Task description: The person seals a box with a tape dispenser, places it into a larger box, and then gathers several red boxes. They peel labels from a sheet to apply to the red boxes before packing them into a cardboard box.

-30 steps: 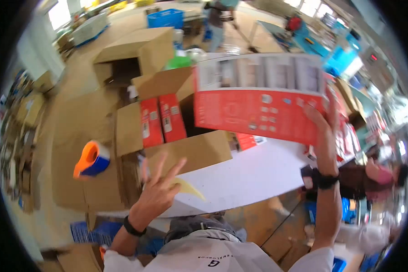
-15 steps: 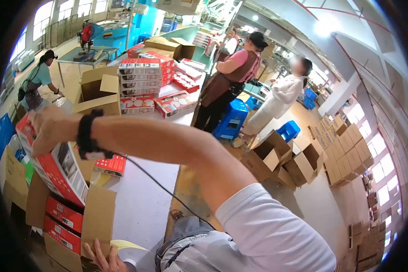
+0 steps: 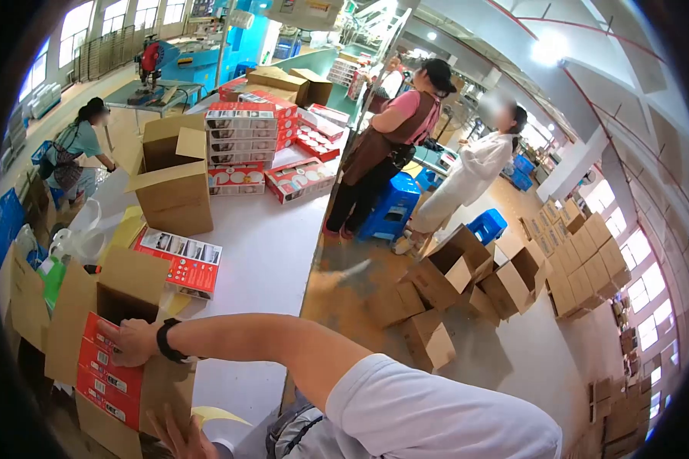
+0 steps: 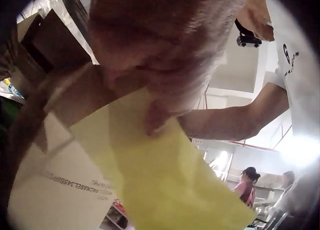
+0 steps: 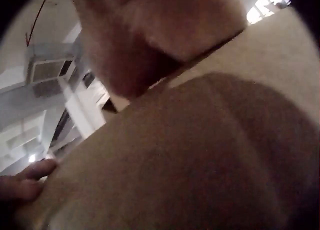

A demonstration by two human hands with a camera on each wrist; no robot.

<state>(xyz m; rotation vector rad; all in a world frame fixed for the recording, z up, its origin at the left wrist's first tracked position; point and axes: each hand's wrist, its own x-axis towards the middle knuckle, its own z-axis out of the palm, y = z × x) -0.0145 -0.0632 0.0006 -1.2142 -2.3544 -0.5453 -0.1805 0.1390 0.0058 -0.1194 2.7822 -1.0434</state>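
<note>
The right hand (image 3: pixel 134 343) presses with its fingers on the end of a red box (image 3: pixel 92 333) inside an open brown carton (image 3: pixel 73 324), where several red boxes stand side by side. Near the carton's front flap, the left hand (image 3: pixel 180 440) has its fingers spread against the cardboard. A yellow sheet (image 3: pixel 223 414) sticks out beside it; in the left wrist view the thumb of the left hand (image 4: pixel 165 54) holds the yellow sheet (image 4: pixel 170 180) down. In the right wrist view a flap (image 5: pixel 175 155) hides the fingertips of the right hand (image 5: pixel 160 34).
A red box (image 3: pixel 184 264) lies on the white table (image 3: pixel 264 252) just beyond the carton. Farther back stand another open carton (image 3: pixel 172 203) and stacked red boxes (image 3: pixel 241 138). A bright green item (image 3: pixel 52 279) is at the left; two people stand past the table.
The right hand has lowered the large red box into the carton and lies on its end. The left hand went from raised to the flap. The view has swung to the right.
</note>
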